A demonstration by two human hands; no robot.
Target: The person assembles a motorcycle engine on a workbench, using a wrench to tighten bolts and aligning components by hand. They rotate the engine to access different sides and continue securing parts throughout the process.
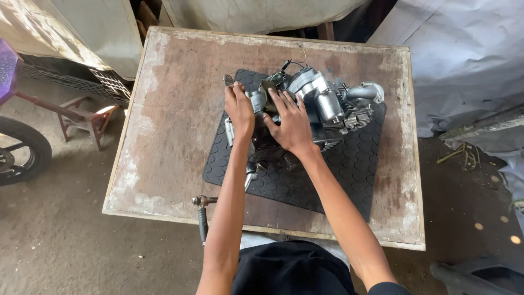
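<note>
Dusty concrete floor (pixel 65 240) all around, pale tarpaulin sheets (pixel 464 60) heaped far and to the right, part of a motorcycle wheel (pixel 19 153) at the left edge beside a small wooden stool (pixel 82 117). Centred on that floor, a worn square wooden table (pixel 174 109) with chipped whitish edges, carrying a black rubber mat (pixel 349 169) with a raised scale pattern. On the mat, toward its far side, a grey motorcycle engine (pixel 327 104), with a curved metal pipe (pixel 364 92) sticking out to the right and thin wires at the far end. Left hand (pixel 240 109) laid flat along the engine's left side, fingers stretched out and pointing away, touching the casing without closing around anything. Right hand (pixel 292 123) spread open, palm down, over the near-left part of the engine, fingers splayed and pressed on the metal, likewise grasping nothing. Hanging off the table's near edge, just left of the left forearm, a metal tool with a dark grip (pixel 202 216), its head resting on the tabletop. Dark clothing at the bottom of the view.
</note>
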